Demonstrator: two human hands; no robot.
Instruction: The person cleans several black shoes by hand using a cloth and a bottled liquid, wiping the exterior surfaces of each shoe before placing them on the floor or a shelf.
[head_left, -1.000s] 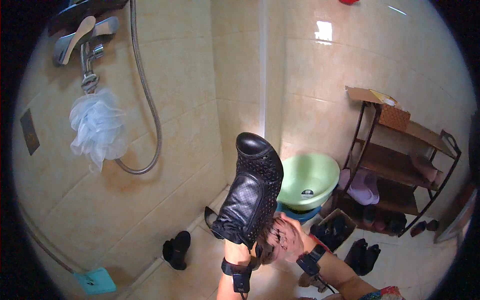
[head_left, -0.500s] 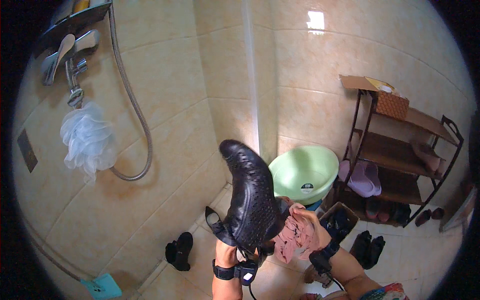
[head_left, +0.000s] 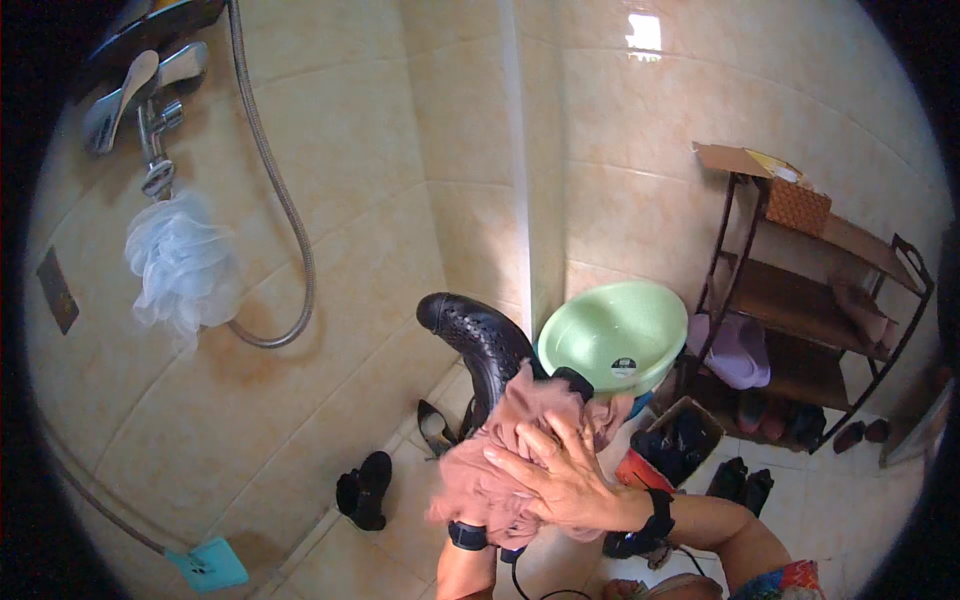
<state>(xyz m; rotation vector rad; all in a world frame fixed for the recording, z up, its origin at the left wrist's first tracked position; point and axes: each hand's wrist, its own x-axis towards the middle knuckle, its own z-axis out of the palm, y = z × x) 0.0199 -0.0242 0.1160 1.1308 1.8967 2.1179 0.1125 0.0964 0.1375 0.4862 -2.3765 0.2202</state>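
A black leather shoe [head_left: 480, 345] with a perforated upper is raised in front of me, its toe pointing up and left. My left hand holds it up from below. That hand is hidden behind the shoe and a pink cloth, and only the strapped left forearm [head_left: 467, 572] shows. The crumpled pink cloth [head_left: 478, 468] covers the rear part of the shoe. My right hand [head_left: 565, 478] lies over the cloth and presses it against the shoe, with fingers partly bent and spread.
Behind the shoe, a light green basin [head_left: 570, 335] leans by the wall. Dark shoes [head_left: 366, 490] and a pointed shoe [head_left: 434, 428] are on the tiled floor. To the right are a box of shoes [head_left: 672, 445] and a brown rack [head_left: 790, 300]. A shower hose [head_left: 275, 180] hangs left.
My right hand has brought the pink cloth left and up onto the shoe, covering its rear and my left wrist. The shoe has tipped further left.
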